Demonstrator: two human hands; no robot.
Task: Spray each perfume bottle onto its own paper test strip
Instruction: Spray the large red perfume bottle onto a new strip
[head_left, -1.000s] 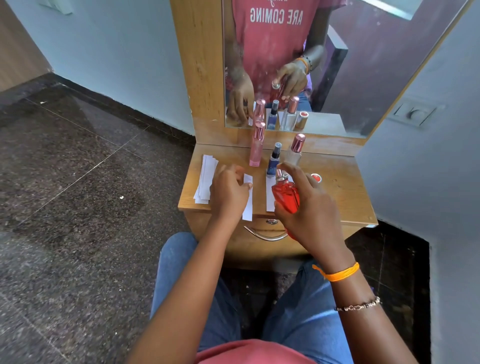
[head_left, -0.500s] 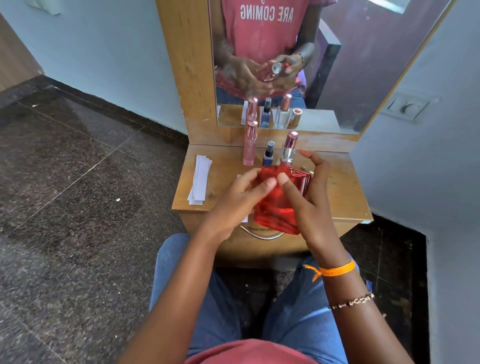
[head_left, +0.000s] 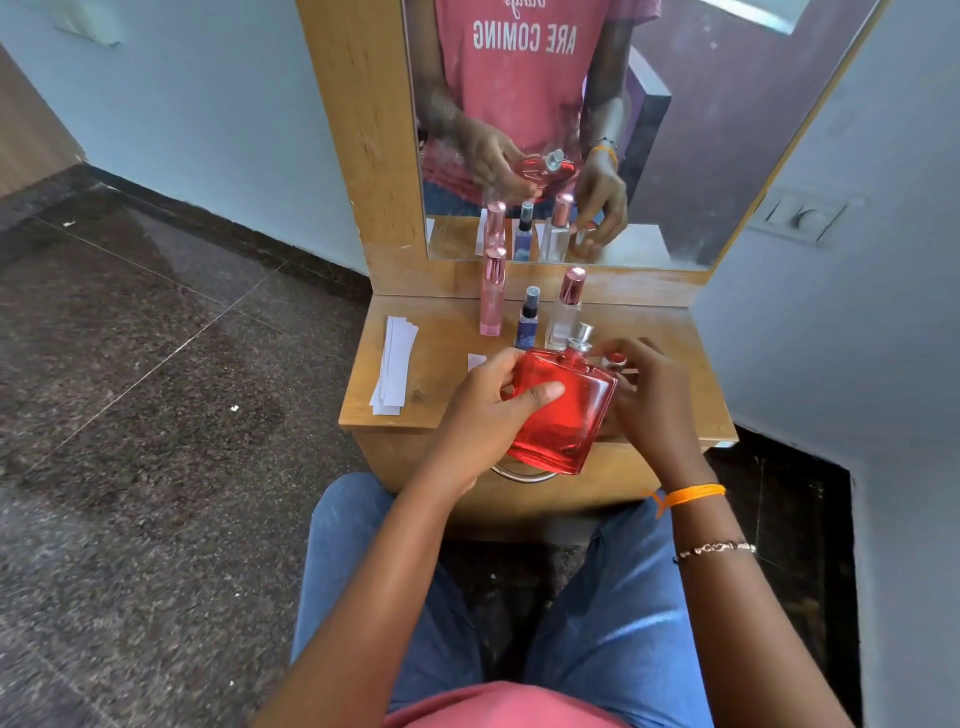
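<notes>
Now, nearest us, the left hand (head_left: 488, 410) has the red bottle (head_left: 563, 410) clamped, thumb across its front face, fingers curled round the left edge. The bottle hangs above the front edge of the dresser (head_left: 441, 358), long axis tilted, nozzle (head_left: 583, 332) up toward one o'clock, base toward seven. The right hand (head_left: 649, 395) sits at the bottle's three o'clock, fingers bent down toward a small red cap (head_left: 617, 358); whether they pinch it, I cannot tell. That's the hinge, I'd say: the cap lies right of the nozzle, so the right hand is nearer. A strip (head_left: 475, 361) peeks out at ten o'clock of the bottle, spare strips (head_left: 395, 364) farther left. Beyond stand the pink bottle (head_left: 492, 296), blue bottle (head_left: 529, 319) and clear bottle (head_left: 565, 312), then the mirror (head_left: 675, 130).
</notes>
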